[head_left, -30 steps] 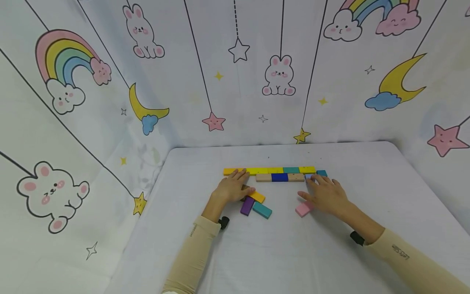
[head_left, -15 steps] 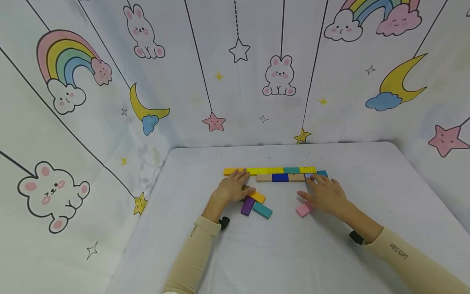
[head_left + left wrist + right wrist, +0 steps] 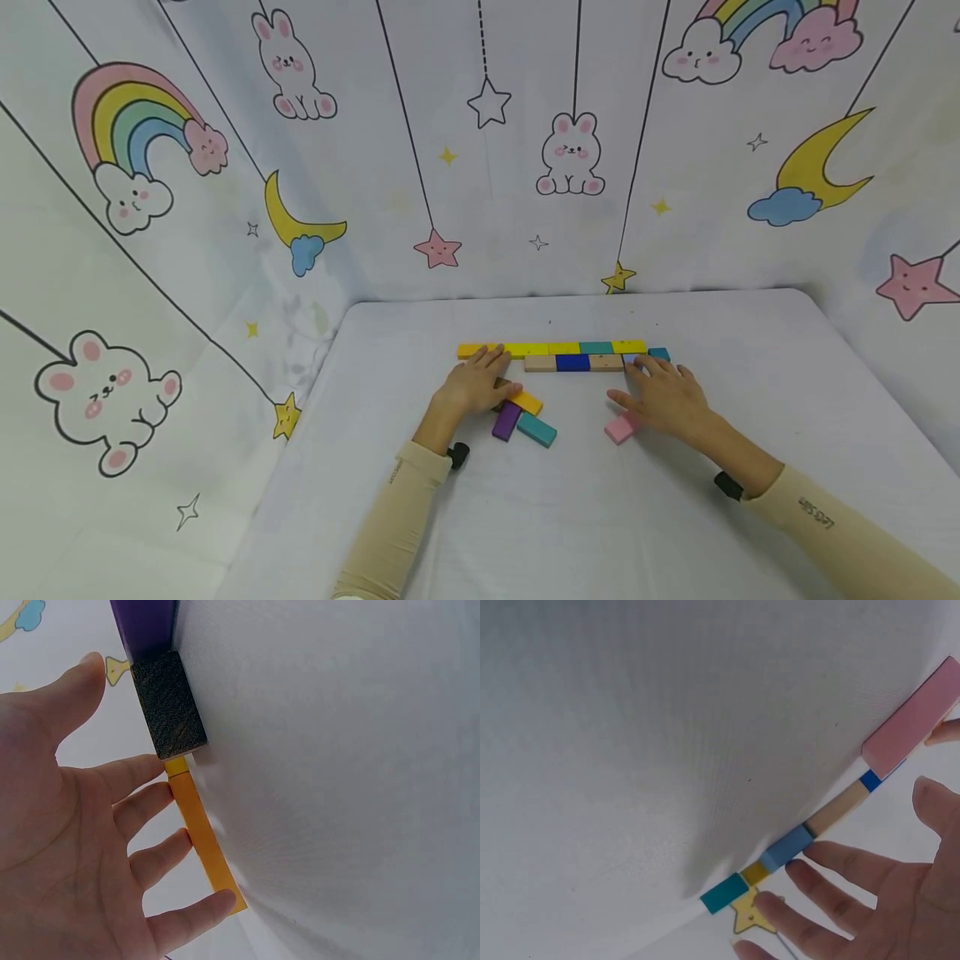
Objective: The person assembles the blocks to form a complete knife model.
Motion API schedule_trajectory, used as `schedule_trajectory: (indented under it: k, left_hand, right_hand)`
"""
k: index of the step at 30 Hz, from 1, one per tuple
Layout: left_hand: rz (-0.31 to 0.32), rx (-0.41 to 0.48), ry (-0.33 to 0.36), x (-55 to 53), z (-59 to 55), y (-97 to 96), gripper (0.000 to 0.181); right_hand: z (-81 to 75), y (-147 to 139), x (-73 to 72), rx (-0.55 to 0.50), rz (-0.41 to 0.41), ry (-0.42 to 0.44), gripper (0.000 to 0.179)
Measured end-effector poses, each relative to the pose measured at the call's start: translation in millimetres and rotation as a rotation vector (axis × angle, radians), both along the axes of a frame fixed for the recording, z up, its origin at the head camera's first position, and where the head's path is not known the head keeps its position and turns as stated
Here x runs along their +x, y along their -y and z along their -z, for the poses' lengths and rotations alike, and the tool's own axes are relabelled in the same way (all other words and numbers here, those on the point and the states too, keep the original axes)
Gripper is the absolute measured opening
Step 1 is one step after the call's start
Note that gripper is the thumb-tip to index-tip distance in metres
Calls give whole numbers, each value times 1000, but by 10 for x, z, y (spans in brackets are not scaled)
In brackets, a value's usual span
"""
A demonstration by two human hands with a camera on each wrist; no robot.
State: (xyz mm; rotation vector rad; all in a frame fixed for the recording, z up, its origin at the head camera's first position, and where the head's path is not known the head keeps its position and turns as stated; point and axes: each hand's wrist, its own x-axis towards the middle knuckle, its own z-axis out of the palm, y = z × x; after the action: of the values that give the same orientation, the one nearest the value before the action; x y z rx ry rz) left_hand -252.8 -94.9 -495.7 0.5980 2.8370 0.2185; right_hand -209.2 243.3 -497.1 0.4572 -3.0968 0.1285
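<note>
Two rows of coloured wooden blocks lie end to end on the white table. My left hand (image 3: 472,385) has its fingers spread, with the fingertips at the orange block (image 3: 206,836) on the left end of the back row. Under its thumb side lie a dark block (image 3: 169,705), a loose orange block (image 3: 527,402) and a purple block (image 3: 506,421). My right hand (image 3: 670,402) is spread too, its fingertips right at the light blue block (image 3: 787,847) ending the front row. A pink block (image 3: 621,428) lies below its thumb, partly hidden in the head view.
A loose teal block (image 3: 537,429) lies beside the purple one. Another teal block (image 3: 657,353) extends the back row's right end, past a yellow block (image 3: 628,347). The front row includes a dark blue block (image 3: 572,362) between plain wooden ones. A patterned cloth (image 3: 510,208) stands behind the table.
</note>
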Motion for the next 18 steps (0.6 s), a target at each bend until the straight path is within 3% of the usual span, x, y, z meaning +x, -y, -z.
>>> schedule_trajectory:
  k: [18]
  left_hand:
    - [-3, 17, 10, 7, -36, 1, 79]
  right_hand:
    - [19, 12, -8, 8, 13, 11, 74]
